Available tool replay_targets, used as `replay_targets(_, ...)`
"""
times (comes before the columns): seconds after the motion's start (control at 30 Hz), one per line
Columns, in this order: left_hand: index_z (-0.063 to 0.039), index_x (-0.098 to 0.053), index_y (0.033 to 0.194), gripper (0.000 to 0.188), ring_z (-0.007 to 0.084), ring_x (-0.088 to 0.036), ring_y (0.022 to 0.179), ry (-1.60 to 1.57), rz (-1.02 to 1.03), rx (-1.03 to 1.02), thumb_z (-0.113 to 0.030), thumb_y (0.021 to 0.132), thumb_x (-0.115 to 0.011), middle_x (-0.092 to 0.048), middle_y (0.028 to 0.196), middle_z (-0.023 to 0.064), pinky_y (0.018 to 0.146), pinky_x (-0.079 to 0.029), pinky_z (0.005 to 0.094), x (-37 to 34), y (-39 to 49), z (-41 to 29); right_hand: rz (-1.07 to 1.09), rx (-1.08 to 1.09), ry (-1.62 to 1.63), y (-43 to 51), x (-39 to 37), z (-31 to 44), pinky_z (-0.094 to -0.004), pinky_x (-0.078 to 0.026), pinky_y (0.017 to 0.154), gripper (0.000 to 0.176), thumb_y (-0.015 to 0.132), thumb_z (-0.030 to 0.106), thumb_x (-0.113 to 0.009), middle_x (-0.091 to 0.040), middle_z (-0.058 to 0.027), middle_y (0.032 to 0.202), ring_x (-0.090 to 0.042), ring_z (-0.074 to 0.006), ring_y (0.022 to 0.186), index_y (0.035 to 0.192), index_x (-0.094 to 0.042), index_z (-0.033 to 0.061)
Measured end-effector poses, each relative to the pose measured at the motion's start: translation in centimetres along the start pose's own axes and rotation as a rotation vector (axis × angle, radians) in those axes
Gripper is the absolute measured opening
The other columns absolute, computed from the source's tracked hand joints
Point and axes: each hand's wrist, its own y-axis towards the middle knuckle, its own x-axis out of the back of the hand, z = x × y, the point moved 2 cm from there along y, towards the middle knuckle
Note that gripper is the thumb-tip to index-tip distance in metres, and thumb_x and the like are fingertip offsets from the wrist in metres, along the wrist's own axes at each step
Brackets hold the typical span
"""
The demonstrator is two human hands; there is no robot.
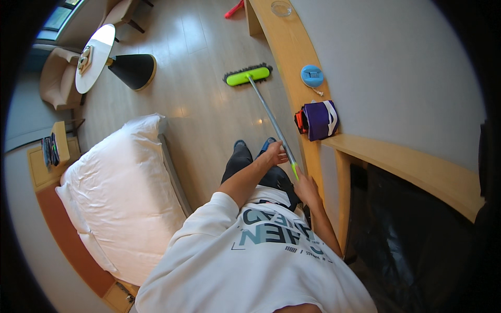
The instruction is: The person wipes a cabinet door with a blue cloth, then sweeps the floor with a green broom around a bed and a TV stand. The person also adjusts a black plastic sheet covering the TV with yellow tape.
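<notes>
A floor mop with a metal pole (270, 113) slants away from my body. Its lime-green head (249, 76) has a grey shaggy fringe and lies on the wood-look floor (195, 90). My right hand (307, 188) grips the pole's upper end, just behind a green grip section (294, 170). Farther down, my left hand (277, 153) is around the metal pole, some of its fingers hidden beneath it. Both my feet, in dark blue shoes (270, 143), are on the floor behind the mop head.
A bed with white bedding (125, 187) stands left. A round white table (96, 58) with a black conical base and beige armchairs (60, 78) are beyond. Along the right, a wooden counter (287, 51) bears a blue round device (312, 76), folded purple fabric (321, 119) and a glass ashtray (281, 8).
</notes>
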Motion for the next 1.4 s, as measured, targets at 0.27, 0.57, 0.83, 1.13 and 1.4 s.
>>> replay_targets(0.27, 0.003, -0.043, 0.112, 0.044, 0.0303, -0.051, 0.094, 0.303, -0.203, 0.393, -0.028, 0.081, -0.053, -0.048, 0.106, 0.018, 0.081, -0.041, 0.0466, -2.9, 1.6, 6.1, -0.07, -0.277, 0.218, -13.8, 2.7, -1.3, -0.0395, -0.046, 0.069, 0.046, 0.075, 0.006, -0.058, -0.059, -0.0263, 0.086, -0.06, -0.0369, 0.077, 0.121, -0.05, 0.0065)
replay_targets(0.57, -0.005, -0.042, 0.112, 0.032, 0.0266, -0.053, 0.087, 0.146, -0.203, 0.061, -0.016, 0.083, -0.05, -0.047, 0.101, 0.012, 0.078, -0.041, 0.0446, -3.6, -0.5, -3.4, -0.365, -0.118, 0.23, -3.2, 0.2, 1.5, -0.0388, -0.046, 0.071, 0.041, 0.075, 0.008, -0.059, -0.059, -0.0234, 0.093, -0.059, -0.0365, 0.081, 0.116, -0.053, 0.0035)
replay_targets(0.83, -0.01, -0.034, 0.126, 0.04, 0.0262, -0.044, 0.105, 0.095, 0.072, -0.179, -0.02, 0.088, -0.044, -0.04, 0.121, 0.0046, 0.085, -0.04, 0.0438, -4.4, -3.3, -13.3, -0.473, -0.02, 0.146, 17.8, 4.1, 6.7, -0.0431, -0.046, 0.066, 0.042, 0.076, 0.013, -0.057, -0.06, -0.0216, 0.084, -0.059, -0.0372, 0.078, 0.118, -0.053, 0.0192)
replay_targets(1.13, -0.011, -0.03, 0.132, 0.043, 0.0274, -0.043, 0.112, 0.198, 0.018, -0.089, -0.027, 0.092, -0.034, -0.037, 0.131, 0.0074, 0.092, -0.037, 0.0418, -1.3, -3.6, -15.4, -0.387, -0.077, 0.063, 20.6, 3.7, 9.5, -0.0474, -0.046, 0.068, 0.041, 0.081, 0.019, -0.052, -0.061, -0.0211, 0.085, -0.058, -0.0392, 0.082, 0.121, -0.046, 0.0147)
replay_targets(1.4, -0.01, -0.033, 0.129, 0.044, 0.0277, -0.048, 0.106, 0.377, -0.012, 0.03, -0.031, 0.091, -0.037, -0.043, 0.123, 0.0081, 0.09, -0.038, 0.0436, -0.6, -2.2, -6.8, -0.291, -0.305, 0.166, 9.1, -1.8, 4.4, -0.0473, -0.046, 0.07, 0.046, 0.081, 0.018, -0.053, -0.06, -0.0235, 0.088, -0.058, -0.0404, 0.082, 0.126, -0.043, 0.0176)
